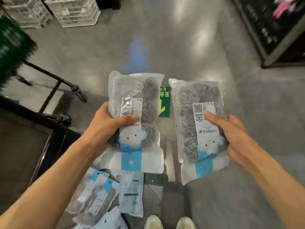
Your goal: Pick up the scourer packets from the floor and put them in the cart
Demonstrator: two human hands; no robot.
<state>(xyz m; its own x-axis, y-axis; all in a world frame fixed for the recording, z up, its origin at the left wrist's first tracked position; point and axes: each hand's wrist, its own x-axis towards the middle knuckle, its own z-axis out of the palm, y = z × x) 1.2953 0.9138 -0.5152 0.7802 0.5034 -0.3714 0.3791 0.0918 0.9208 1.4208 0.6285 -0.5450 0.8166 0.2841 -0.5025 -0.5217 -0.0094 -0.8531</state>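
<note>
Left hand: I am seeing my left hand [105, 123] gripping 1 scourer packet, the left packet [135, 119], with the thumb lying across its printed label and the other fingers curled behind the plastic, out of my sight.
Right hand: my right hand [231, 136] is gripping the right packet [198, 128] along its right edge, thumb pressing on the front label, fingers wrapping round the back.
Left packet: it is hanging upright in the air over the floor [181, 47], clear plastic showing grey steel-wool scourers inside, a blue band and a white cartoon face toward its lower end; the print is reading upside down to me.
Right packet: it is being held just beside the left one, the 2 apart with a gap between them, tilted slightly, same blue band and face.
Packets on the floor: a loose pile of floor packets [105, 200] is lying at the bottom of the view, below my left forearm, overlapping each other; I cannot tell the exact count.
Cart: the cart [54, 90], a dark frame with black bars, is standing to my left, well apart from both held packets.
Floor sign: a green floor sticker [164, 103] is showing through the gap between the 2 held packets.
Shoes: 2 pale shoes [170, 222] are showing at the bottom edge.
Crates: white crates [74, 12] are sitting at the top left.
</note>
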